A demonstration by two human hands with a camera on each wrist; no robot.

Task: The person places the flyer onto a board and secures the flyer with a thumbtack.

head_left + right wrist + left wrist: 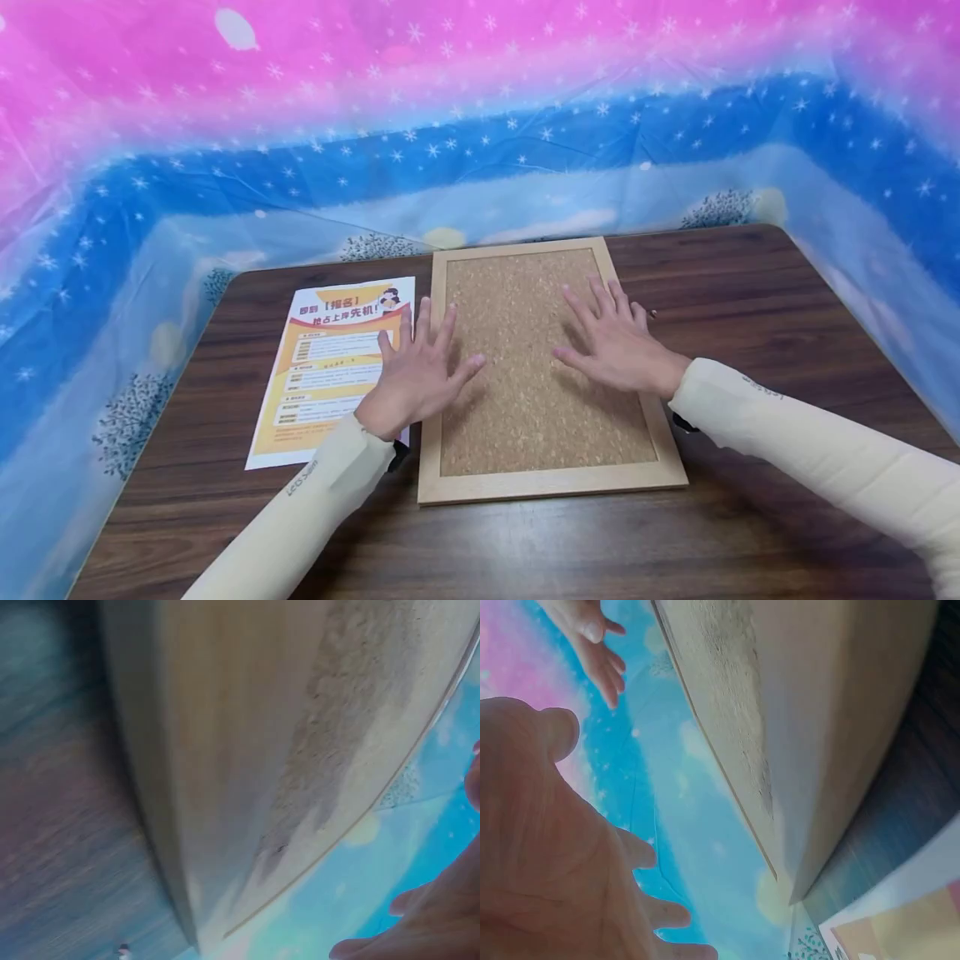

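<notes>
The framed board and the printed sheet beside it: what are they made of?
Panel: apparently matte cork, given its speckled, grainy brown face. Frame: probably smooth wood, from its pale, tan rails. Printed sheet: likely paper, being thin and flat; its gloss is unclear.

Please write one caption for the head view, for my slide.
Left hand and right hand spread above a framed corkboard, with a printed flyer beside it on the table.

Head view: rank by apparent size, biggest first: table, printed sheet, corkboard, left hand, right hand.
1. Table
2. Corkboard
3. Printed sheet, partly covered
4. Left hand and right hand: too alike to rank
</notes>
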